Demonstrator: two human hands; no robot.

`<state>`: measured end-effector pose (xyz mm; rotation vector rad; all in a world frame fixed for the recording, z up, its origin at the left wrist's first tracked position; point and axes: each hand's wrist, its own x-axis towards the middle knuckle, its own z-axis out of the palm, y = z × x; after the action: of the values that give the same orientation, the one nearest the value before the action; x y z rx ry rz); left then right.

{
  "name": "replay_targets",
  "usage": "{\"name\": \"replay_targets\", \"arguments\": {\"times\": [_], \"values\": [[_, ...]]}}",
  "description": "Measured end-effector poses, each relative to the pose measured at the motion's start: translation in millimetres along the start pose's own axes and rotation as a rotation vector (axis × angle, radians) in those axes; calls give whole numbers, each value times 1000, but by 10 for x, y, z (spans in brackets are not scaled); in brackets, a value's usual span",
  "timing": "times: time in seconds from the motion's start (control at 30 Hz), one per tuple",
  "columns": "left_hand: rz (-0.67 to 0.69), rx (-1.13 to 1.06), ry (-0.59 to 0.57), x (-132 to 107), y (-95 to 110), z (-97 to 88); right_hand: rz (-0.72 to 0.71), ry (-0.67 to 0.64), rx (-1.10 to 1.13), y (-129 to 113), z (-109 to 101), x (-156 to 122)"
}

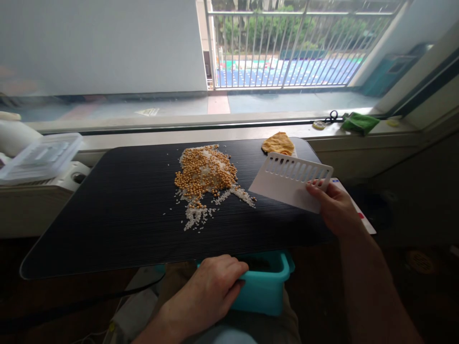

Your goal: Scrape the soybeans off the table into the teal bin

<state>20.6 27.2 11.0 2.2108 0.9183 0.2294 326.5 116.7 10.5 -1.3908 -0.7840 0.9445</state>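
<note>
My right hand (pixel 335 208) grips a white plastic scraper (pixel 290 181) with a slotted top edge, held tilted over the right part of a dark ribbed table top (pixel 118 215). Just left of the scraper lies a pile of yellow beans (pixel 204 172) mixed with white rice grains (pixel 195 215) that trail toward the front. My left hand (pixel 210 289) curls over the rim of a teal plastic bin (pixel 267 286), which sits on my lap below the table's front edge.
An orange cloth (pixel 278 143) lies at the table's back right. A clear plastic container (pixel 39 157) rests at the left. Scissors (pixel 332 117) and a green cloth (pixel 360 123) sit on the window ledge. A white card (pixel 355 210) pokes out beneath my right hand.
</note>
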Motion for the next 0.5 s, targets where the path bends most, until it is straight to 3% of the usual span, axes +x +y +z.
{"name": "replay_targets", "arguments": {"times": [0.23, 0.5], "values": [[2, -1, -11, 2, 9, -4, 84, 152, 1, 7, -281, -252], [10, 3, 8, -4, 6, 4, 222, 85, -58, 49, -478, -498]]}}
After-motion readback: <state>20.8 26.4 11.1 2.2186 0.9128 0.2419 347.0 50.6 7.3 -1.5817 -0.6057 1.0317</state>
